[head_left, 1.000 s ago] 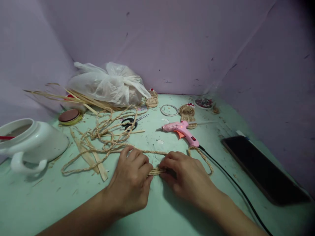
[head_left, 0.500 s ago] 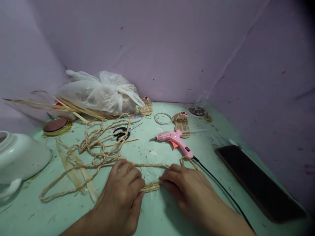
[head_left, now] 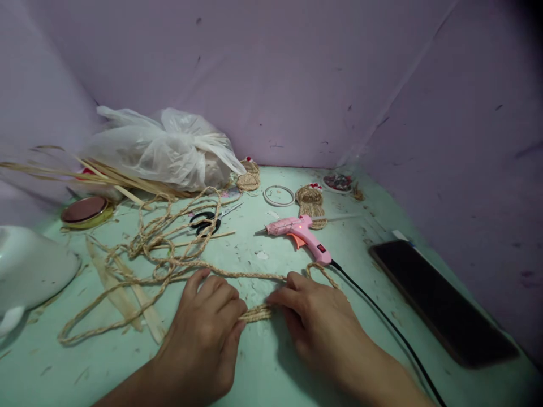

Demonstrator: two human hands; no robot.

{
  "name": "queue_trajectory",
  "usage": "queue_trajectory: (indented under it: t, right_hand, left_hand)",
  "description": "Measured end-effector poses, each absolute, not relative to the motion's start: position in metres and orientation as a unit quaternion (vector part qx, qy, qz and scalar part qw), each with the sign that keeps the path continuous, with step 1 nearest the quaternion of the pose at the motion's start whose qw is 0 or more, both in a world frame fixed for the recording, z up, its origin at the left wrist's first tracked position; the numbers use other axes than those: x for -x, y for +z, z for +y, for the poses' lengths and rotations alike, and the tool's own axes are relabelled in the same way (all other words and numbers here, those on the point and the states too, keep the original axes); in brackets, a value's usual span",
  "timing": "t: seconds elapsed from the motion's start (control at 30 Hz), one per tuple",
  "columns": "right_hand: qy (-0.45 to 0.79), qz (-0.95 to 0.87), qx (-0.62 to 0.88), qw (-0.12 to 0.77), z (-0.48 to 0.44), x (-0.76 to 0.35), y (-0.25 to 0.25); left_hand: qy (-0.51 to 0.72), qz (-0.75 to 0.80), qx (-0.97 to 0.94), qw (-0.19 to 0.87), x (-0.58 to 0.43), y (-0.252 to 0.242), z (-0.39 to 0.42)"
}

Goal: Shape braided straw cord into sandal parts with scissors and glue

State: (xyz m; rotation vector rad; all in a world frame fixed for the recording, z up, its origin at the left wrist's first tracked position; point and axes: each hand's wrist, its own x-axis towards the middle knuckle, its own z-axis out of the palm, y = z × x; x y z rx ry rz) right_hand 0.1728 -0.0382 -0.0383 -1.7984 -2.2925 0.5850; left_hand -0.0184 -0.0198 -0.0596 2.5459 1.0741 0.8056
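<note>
Between my hands lies a short flat strip of coiled braided rope, low over the green table. My left hand is closed on its left end, thumb and fingers pressed together. At the right end, my right hand pinches the strip with its fingertips. One strand of the long braided rope passes just beyond both hands, and its loose end curls beside my right hand. The rest of that rope lies in a tangle at the left. Both ends of the strip are hidden under my fingers.
Past my right hand rests a pink glue gun with a black cord. Black-handled scissors lie by the tangle. A phone is at right, a white ceramic pot at left. Woven slippers and a plastic bag sit behind.
The whole view has shifted slightly, so things sit a little higher and more to the left. Both hands keep their hold on the strip, and its visible part is slightly shorter.
</note>
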Motion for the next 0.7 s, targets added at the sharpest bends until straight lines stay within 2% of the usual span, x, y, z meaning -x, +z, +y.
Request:
queue_trajectory:
  t: [0.3,0.7]
  right_hand:
    - [0.249,-0.763,0.583,0.127,-0.0360,-0.1736,-0.0391]
    - [0.232,-0.764,0.587,0.135,-0.0416,-0.1646,-0.0335]
  left_hand:
    - [0.296,0.350,-0.887,0.049,0.0182,-0.0687,-0.0218]
    - [0.241,0.338,-0.908,0.059,0.0192,-0.0620,-0.0211]
